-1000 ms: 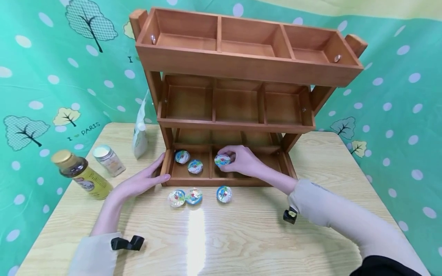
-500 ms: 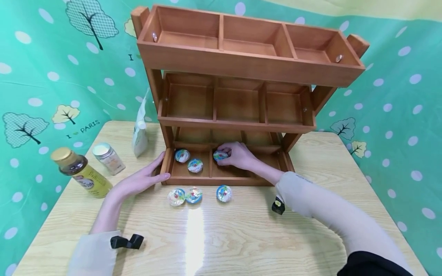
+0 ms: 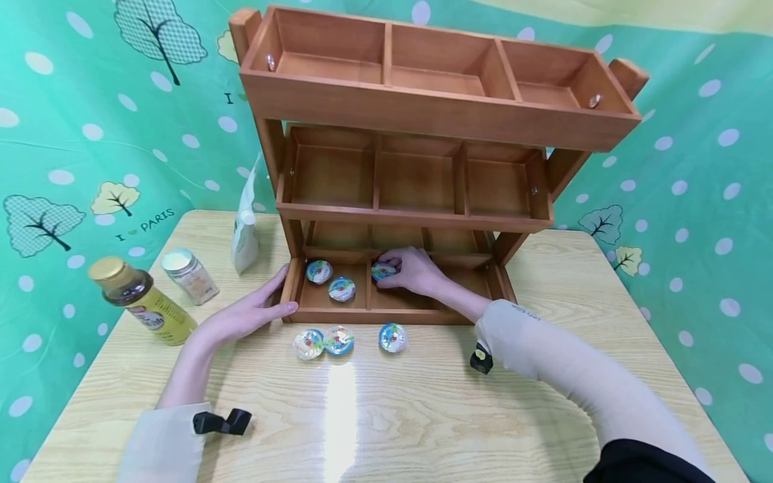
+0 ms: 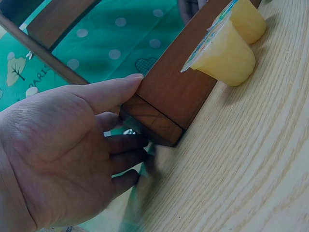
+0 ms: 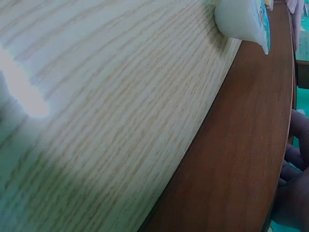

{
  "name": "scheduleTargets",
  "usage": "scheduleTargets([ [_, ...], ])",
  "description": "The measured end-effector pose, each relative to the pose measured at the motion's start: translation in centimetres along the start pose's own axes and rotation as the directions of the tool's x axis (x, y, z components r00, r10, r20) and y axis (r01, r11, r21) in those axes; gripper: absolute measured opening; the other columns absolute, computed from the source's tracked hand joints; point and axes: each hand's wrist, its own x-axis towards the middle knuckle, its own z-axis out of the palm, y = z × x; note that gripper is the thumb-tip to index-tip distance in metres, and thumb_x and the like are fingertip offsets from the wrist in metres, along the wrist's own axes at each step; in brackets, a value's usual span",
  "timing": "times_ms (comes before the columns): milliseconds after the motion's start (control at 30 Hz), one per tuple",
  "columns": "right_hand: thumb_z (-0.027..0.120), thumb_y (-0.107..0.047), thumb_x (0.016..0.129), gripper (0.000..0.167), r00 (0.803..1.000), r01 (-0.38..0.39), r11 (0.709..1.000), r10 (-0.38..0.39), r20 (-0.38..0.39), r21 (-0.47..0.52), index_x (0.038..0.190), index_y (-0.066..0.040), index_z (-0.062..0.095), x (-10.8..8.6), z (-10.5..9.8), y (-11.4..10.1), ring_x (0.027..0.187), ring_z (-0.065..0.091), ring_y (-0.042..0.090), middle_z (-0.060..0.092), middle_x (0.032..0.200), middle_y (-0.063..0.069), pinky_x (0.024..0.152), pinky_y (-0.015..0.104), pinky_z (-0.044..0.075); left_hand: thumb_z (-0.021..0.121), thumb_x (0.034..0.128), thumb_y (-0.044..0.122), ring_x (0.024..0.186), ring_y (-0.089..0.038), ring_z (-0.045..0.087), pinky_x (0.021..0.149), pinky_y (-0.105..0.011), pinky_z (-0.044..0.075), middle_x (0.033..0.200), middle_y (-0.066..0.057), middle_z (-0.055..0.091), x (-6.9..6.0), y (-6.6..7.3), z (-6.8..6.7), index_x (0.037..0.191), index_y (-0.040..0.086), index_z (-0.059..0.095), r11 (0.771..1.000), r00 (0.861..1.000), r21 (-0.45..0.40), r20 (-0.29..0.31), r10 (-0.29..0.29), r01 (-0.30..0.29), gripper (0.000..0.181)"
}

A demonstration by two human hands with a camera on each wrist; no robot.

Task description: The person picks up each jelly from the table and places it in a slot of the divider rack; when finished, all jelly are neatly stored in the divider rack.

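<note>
A staged-looking tabletop booth: printed green cloth [image 3: 193, 94] curtains off a pale wood-grain surface [image 3: 435, 402] bearing a tiered wooden rack [image 3: 441, 115]; the wider room cannot be told.

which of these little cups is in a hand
The cup just right of the divider in the bottom tray: the right hand pinches it. Two other cups sit left of that divider and three more cups stand on the table, all unheld.
</note>
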Motion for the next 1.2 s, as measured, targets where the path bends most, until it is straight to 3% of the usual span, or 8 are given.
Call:
scheduleTargets([
  [367,0.089,-0.033,0.081,0.056,1.000,-0.015,1.000,0.015,0.010,0.021,0.129,-0.014,0.069,-0.1,-0.1,-0.3,0.107,0.070,0.021,0.075,0.121,0.007,0.092,0.039,0.058,0.057,0.1052,0.041,0.160,-0.047,-0.001,0.124,-0.071,0.009,0.175,-0.016,-0.005,-0.1,-0.2,0.0,0.166,0.027,-0.006,1.000,1.000,-0.008,-0.001,-0.004,0.004,0.088],
  [500,0.088,-0.035,0.082,0.060,1.000,-0.006,1.000,0.006,0.015,-0.015,0.133,-0.014,0.066,-0.7,-0.7,-0.6,0.109,0.070,0.022,0.073,0.125,0.008,0.092,0.040,0.059,0.056,0.1052,0.041,0.160,-0.047,0.000,0.125,-0.071,0.010,0.175,-0.015,-0.004,-0.1,-0.2,0.1,0.167,0.027,-0.005,1.000,1.000,-0.004,-0.009,-0.007,0.007,0.088],
  [600,0.085,-0.038,0.084,0.062,1.000,0.007,0.999,-0.008,-0.020,-0.042,0.137,-0.014,0.064,-1.7,-1.5,-0.5,0.108,0.071,0.022,0.073,0.125,0.008,0.091,0.040,0.060,0.055,0.1055,0.041,0.160,-0.047,0.000,0.124,-0.071,0.010,0.175,-0.015,-0.004,0.0,-0.2,0.3,0.166,0.028,-0.006,1.000,1.000,0.009,-0.007,-0.016,0.016,0.087],
  [700,0.083,-0.036,0.087,0.058,0.995,0.024,1.000,-0.023,-0.098,0.009,0.137,-0.013,0.065,-3.3,-2.4,0.0,0.104,0.073,0.021,0.075,0.122,0.007,0.088,0.040,0.061,0.054,0.1060,0.042,0.160,-0.046,0.000,0.125,-0.070,0.010,0.175,-0.014,-0.005,0.3,-0.1,0.5,0.167,0.027,-0.006,1.000,1.000,0.014,-0.002,-0.016,0.016,0.087],
  [800,0.082,-0.029,0.089,0.050,0.984,0.102,0.988,-0.084,-0.159,0.112,0.134,-0.013,0.067,-5.3,-3.1,0.5,0.099,0.072,0.020,0.075,0.117,0.010,0.085,0.039,0.061,0.054,0.1061,0.041,0.160,-0.046,-0.001,0.126,-0.069,0.009,0.175,-0.015,-0.005,0.5,0.1,0.5,0.167,0.024,-0.005,1.000,1.000,0.011,0.000,-0.014,0.014,0.086],
  [900,0.081,-0.021,0.090,0.045,0.968,0.219,0.957,-0.188,-0.167,0.191,0.133,-0.014,0.068,-7.2,-3.3,0.8,0.099,0.072,0.020,0.076,0.114,0.010,0.086,0.036,0.061,0.054,0.1064,0.041,0.160,-0.047,-0.001,0.126,-0.069,0.009,0.175,-0.016,-0.005,0.5,0.2,0.4,0.167,0.023,-0.005,1.000,1.000,0.015,-0.001,-0.020,0.020,0.086],
  [1033,0.081,-0.014,0.090,0.046,0.939,0.343,0.901,-0.328,-0.098,0.266,0.134,-0.015,0.067,-9.3,-2.9,0.6,0.102,0.072,0.029,0.076,0.115,0.012,0.089,0.037,0.061,0.054,0.1063,0.041,0.160,-0.047,0.001,0.125,-0.070,0.011,0.175,-0.015,-0.004,0.3,0.3,0.2,0.167,0.025,-0.005,0.999,1.000,0.024,-0.004,-0.025,0.026,0.086],
  [1200,0.081,-0.012,0.089,0.049,0.903,0.401,0.858,-0.429,0.021,0.320,0.135,-0.012,0.066,-10.4,-1.8,-0.2,0.110,0.072,0.028,0.074,0.125,0.013,0.096,0.038,0.060,0.054,0.1062,0.040,0.160,-0.046,0.001,0.125,-0.070,0.012,0.175,-0.014,-0.004,-0.1,0.2,0.1,0.166,0.028,-0.005,0.999,0.999,0.015,-0.012,-0.030,0.030,0.086],
])
